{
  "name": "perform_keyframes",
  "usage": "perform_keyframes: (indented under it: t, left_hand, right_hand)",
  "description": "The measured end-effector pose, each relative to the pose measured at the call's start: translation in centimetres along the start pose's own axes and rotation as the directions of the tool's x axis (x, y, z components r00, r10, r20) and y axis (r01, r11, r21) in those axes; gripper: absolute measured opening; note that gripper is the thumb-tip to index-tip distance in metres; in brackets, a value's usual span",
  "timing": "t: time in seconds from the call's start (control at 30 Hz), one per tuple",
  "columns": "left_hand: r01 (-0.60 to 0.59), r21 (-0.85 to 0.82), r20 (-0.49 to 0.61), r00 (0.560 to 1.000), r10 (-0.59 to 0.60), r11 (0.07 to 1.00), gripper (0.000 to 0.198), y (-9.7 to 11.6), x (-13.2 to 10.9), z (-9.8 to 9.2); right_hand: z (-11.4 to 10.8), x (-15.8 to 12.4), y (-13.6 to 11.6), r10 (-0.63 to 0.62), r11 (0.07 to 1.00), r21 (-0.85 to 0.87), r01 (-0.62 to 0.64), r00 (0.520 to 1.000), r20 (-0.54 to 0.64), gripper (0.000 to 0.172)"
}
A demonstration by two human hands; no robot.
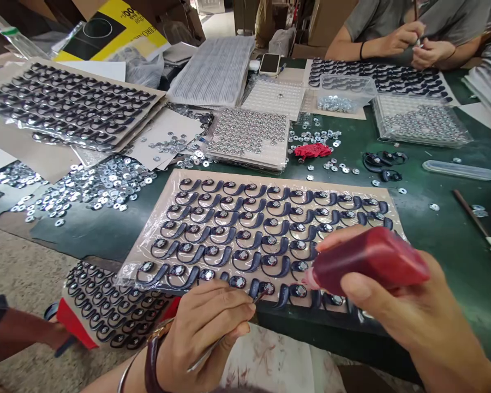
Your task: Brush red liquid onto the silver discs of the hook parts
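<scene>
My left hand point(213, 322) pinches a slim metal tool that looks like tweezers point(207, 355). Its tip reaches one of the dark ear-hook pieces point(282, 267) in the front row. My right hand point(409, 311) is wrapped round a red squeeze bottle point(364, 259), tilted with its pale nozzle down over the pieces at the board's right side. These hooks lie in rows on a plastic-covered cardboard sheet point(147, 267), each with a round shiny centre. My fingers hide some of the front row.
Loose metal discs point(102, 183) are heaped at left. Behind the sheet stand a tray of round parts point(249, 134), a crumpled red cloth point(313, 150) and a clear box point(347, 90). Another board of hooks point(65, 103) lies back left. A co-worker's hands point(421, 46) are across the table.
</scene>
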State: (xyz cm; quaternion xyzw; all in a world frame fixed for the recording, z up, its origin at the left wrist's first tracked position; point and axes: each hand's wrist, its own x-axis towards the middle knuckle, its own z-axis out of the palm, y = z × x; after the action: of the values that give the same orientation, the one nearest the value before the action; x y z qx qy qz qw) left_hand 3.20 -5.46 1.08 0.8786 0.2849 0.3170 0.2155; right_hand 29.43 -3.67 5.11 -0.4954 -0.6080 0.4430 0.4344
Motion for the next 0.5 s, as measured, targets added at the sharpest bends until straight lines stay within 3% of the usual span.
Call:
perform_keyframes:
  t: [0.17,0.33,0.5]
  left_hand:
    - [-0.052,0.053,0.028,0.998,0.051,0.997,0.022,0.1,0.5,-0.6]
    - [-0.209,0.191,0.047,0.978,0.204,0.959,0.021,-0.6,1.4,-0.8]
    - [-0.248,0.234,0.071,0.969,0.238,0.94,0.02,-1.4,2.8,-0.4]
  right_hand:
    - [-1.6,1.0,1.1,0.069,0.993,0.099,-0.068,0.998,-0.012,0.021]
    - [0.1,3.9,2.2,0.114,0.993,0.028,-0.115,0.993,0.031,0.016]
    - [2.2,4.9,3.4,0.023,0.999,-0.04,-0.022,0.999,0.029,0.012]
